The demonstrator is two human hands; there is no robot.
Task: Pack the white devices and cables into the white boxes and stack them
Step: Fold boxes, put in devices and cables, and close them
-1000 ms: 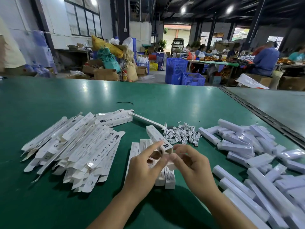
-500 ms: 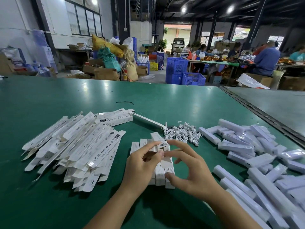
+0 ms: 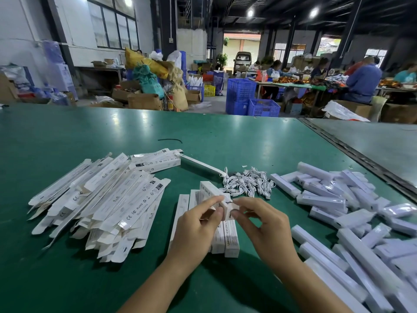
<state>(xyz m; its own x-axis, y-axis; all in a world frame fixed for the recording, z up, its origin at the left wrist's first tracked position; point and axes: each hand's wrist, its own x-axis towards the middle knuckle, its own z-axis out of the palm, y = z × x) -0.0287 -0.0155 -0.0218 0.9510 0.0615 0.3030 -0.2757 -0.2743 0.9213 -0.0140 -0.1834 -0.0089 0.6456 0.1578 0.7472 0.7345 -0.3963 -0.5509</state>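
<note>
Pinching white box (image 3: 208, 188) near end with left hand (image 3: 196, 229) and right hand (image 3: 268, 224) | devices (image 3: 327, 195) near green table (image 3: 203, 136) right edge

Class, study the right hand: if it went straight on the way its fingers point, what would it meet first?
The box. The right hand points left and pinches the flap at the box's near end. Just beyond it come the fingers of the left hand, though depth is hard to judge here.

Flat boxes (image 3: 101, 199) left, cables (image 3: 246, 184) centre, devices (image 3: 338, 199) right.
</note>
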